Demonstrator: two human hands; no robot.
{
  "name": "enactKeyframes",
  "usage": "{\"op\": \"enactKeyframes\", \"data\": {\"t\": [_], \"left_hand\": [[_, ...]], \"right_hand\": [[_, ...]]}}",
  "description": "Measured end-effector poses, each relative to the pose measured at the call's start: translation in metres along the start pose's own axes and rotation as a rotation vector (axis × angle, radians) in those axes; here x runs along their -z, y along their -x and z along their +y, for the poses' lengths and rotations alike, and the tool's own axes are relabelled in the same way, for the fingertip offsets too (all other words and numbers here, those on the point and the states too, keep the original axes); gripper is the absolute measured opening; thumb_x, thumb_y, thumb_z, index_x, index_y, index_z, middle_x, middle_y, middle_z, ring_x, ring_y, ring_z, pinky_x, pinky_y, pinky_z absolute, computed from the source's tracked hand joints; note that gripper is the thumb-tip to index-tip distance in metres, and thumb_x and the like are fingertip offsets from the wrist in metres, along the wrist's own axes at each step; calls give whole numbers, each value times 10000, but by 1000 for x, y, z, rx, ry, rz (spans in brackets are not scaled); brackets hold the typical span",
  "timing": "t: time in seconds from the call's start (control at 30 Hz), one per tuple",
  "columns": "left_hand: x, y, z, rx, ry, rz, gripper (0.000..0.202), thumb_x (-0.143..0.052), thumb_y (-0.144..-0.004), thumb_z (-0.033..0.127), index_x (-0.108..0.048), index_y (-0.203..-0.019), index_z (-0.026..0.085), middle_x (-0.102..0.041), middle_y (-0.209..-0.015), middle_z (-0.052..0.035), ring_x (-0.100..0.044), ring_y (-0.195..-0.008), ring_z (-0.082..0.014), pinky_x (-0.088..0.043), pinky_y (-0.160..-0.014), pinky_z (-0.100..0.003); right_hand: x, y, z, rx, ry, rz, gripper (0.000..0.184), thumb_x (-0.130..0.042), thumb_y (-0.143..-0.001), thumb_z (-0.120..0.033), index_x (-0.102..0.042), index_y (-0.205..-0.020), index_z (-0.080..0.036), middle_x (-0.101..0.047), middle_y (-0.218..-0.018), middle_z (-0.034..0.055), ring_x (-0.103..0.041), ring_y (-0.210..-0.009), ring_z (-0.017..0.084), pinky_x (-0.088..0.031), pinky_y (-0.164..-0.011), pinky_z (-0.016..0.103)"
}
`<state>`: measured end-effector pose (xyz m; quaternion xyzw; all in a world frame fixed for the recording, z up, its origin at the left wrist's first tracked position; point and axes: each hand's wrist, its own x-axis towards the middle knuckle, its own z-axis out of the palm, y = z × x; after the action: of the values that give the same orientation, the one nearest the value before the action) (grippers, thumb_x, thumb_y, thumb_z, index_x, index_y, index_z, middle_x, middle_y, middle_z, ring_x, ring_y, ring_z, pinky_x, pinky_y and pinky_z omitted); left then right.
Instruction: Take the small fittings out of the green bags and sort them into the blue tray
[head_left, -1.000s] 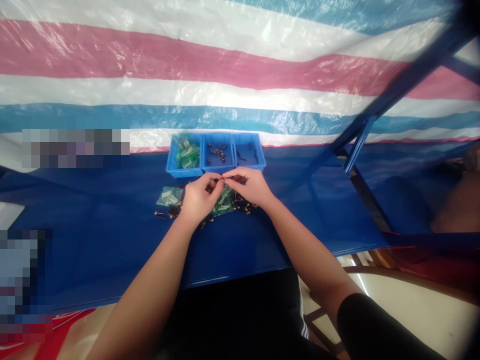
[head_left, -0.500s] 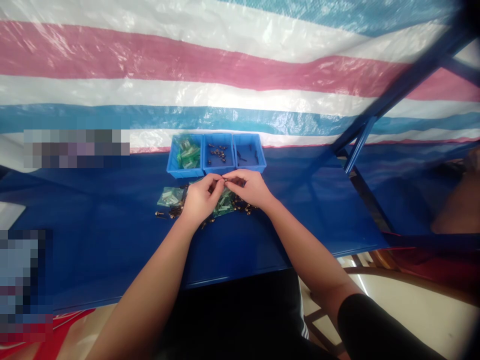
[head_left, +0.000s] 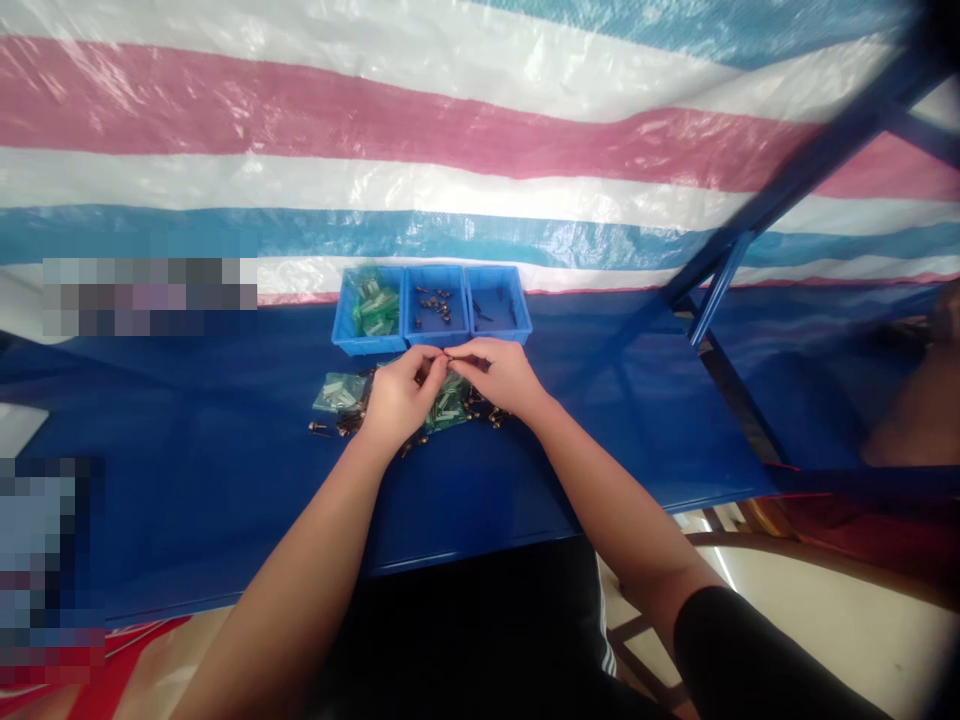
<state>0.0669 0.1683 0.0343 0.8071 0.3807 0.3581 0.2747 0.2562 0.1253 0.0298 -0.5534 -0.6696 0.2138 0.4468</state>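
Note:
My left hand (head_left: 405, 398) and my right hand (head_left: 496, 373) meet fingertip to fingertip just in front of the blue bins. Both are closed in a pinch on something tiny between them, too small and too covered to name. Beneath and around them lie small green plastic bags (head_left: 450, 402) of pale pieces, another green bag (head_left: 341, 392) to the left, and scattered dark screws (head_left: 496, 415) with brassy heads. A few loose screws (head_left: 318, 428) lie left of the left hand. Part of the pile is hidden under my hands.
Three joined blue bins stand behind my hands: a left bin (head_left: 345, 330) with green bags, a middle bin (head_left: 417, 334) with screws, a right bin (head_left: 491, 308) with thin dark pieces. A blue frame bar (head_left: 780, 180) slants at right above the blue table (head_left: 480, 510).
My hands hold nearly the same pinched pose, fingertips still together. The view has shifted very slightly; bins and bags have stayed in place.

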Motion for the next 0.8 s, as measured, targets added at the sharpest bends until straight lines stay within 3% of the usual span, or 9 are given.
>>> {"op": "enactKeyframes", "data": {"t": [0.8], "left_hand": [[-1,1,-6,9,110,7,265,-636,-970,404,-711,-1086,177,-597,-650,36,-521,-572,-107,-443,-616,-238]], "right_hand": [[1,0,-2,-41,-33,33,171,-751,-929,-238,-856,-1063,-241,-838,-1072,43,-784,-939,202,-615,-898,332]]}}
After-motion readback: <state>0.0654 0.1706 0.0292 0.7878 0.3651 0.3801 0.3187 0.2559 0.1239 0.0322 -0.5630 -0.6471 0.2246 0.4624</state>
